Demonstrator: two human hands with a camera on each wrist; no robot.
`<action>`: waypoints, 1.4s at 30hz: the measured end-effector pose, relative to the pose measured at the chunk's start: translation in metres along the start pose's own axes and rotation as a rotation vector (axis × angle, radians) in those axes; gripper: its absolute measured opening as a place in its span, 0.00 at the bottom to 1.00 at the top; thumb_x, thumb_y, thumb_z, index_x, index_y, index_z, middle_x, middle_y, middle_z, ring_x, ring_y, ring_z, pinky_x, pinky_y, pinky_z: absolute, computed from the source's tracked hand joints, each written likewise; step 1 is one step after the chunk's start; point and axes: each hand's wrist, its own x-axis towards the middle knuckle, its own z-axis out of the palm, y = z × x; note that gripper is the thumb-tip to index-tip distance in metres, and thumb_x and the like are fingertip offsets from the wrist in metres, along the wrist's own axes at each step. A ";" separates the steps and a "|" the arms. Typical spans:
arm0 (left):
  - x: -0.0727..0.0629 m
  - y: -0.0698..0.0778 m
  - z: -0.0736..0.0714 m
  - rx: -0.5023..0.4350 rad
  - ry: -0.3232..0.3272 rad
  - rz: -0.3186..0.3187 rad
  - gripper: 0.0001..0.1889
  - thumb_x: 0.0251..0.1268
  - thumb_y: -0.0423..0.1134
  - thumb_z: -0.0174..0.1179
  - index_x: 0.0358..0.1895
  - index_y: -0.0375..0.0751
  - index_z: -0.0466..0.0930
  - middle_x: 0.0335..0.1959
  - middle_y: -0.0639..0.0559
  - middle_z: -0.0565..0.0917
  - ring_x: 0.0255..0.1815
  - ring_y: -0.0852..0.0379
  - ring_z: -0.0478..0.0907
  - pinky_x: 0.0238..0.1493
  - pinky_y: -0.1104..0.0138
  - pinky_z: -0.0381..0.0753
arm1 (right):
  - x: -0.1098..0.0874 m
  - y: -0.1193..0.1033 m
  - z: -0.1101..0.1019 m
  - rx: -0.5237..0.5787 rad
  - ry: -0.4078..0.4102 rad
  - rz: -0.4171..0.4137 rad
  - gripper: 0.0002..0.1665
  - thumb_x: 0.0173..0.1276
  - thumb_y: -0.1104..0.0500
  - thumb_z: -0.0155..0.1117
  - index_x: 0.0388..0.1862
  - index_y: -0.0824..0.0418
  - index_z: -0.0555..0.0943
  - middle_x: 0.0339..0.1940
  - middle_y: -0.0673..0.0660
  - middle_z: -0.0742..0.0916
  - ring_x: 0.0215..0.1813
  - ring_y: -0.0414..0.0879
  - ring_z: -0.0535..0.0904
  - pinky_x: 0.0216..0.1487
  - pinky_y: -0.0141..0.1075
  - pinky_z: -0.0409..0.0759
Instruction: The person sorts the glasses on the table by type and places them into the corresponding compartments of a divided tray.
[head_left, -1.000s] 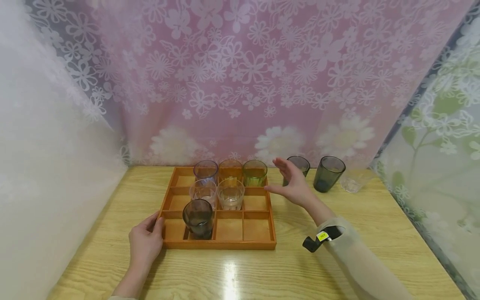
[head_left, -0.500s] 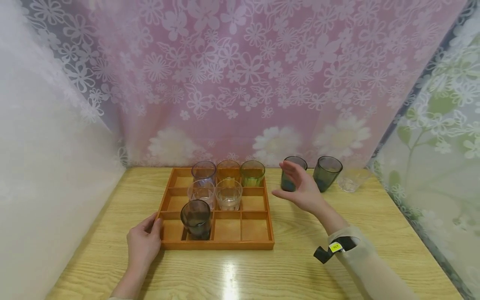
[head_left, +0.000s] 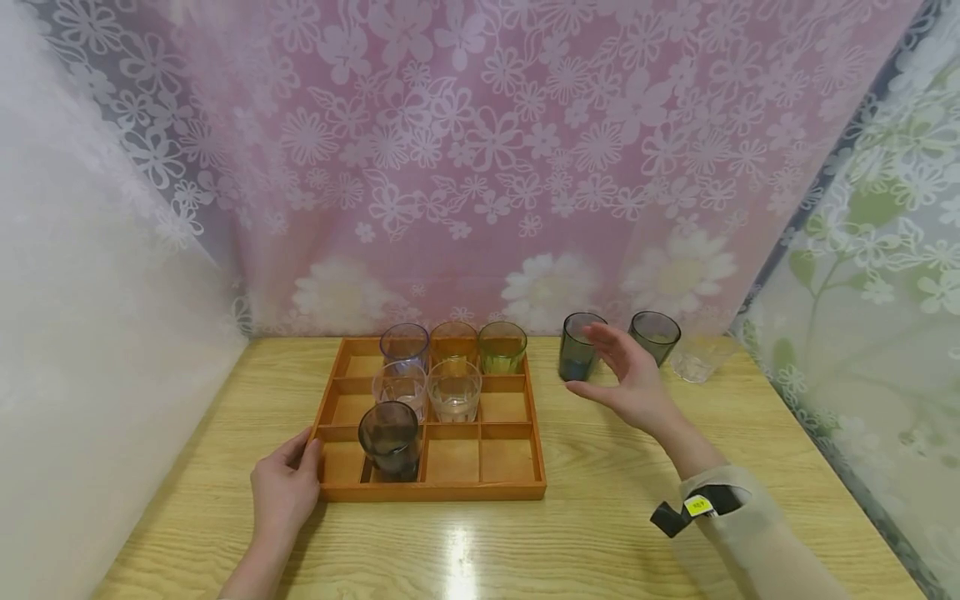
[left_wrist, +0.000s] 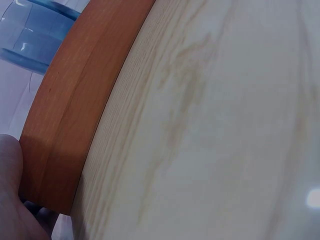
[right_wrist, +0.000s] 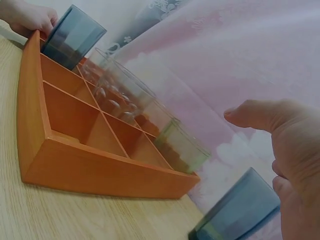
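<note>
A wooden compartment tray (head_left: 480, 492) lies on the table; my left hand (head_left: 285, 483) grips its front left corner, thumb and fingers on either side of the wall in the left wrist view. A dark grey glass (head_left: 390, 437) stands in the tray's front row. Two clear glasses (head_left: 455, 396) fill part of the middle row. Behind them are a bluish glass (head_left: 403, 343), an amber glass (head_left: 453, 340) and a green glass (head_left: 502, 346). My right hand (head_left: 633, 383) is held open, thumb and fingers apart, holding nothing, in front of a dark glass (head_left: 576, 354).
Right of the tray, another dark glass (head_left: 656, 333) stands partly behind my right hand. Beside it is a clear glass (head_left: 697, 358) near the table's back right. A floral curtain (head_left: 480, 167) hangs along the back edge of the wooden table (head_left: 570, 542).
My right hand has moved rightward, away from the tray and across the front of the dark glasses. My left hand stays on the tray's corner. The view has shifted slightly.
</note>
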 end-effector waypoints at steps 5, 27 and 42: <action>0.000 -0.001 0.000 0.008 0.003 0.000 0.16 0.78 0.32 0.61 0.61 0.26 0.84 0.50 0.32 0.89 0.50 0.40 0.87 0.38 0.87 0.73 | -0.002 0.003 -0.008 -0.034 0.023 0.017 0.50 0.60 0.73 0.81 0.78 0.69 0.66 0.75 0.65 0.74 0.79 0.61 0.65 0.78 0.38 0.63; -0.001 0.005 -0.002 -0.008 -0.017 0.007 0.16 0.80 0.34 0.61 0.61 0.25 0.84 0.51 0.31 0.88 0.52 0.38 0.86 0.39 0.89 0.71 | 0.007 0.042 -0.018 -0.109 0.029 0.208 0.64 0.65 0.61 0.82 0.87 0.66 0.48 0.86 0.69 0.57 0.85 0.64 0.51 0.81 0.54 0.54; 0.002 0.003 -0.001 -0.031 -0.010 -0.015 0.16 0.79 0.32 0.61 0.61 0.26 0.84 0.52 0.32 0.88 0.52 0.40 0.86 0.40 0.87 0.73 | 0.039 0.067 0.008 -0.083 0.142 0.334 0.65 0.64 0.53 0.83 0.86 0.67 0.51 0.80 0.71 0.67 0.81 0.65 0.60 0.77 0.56 0.63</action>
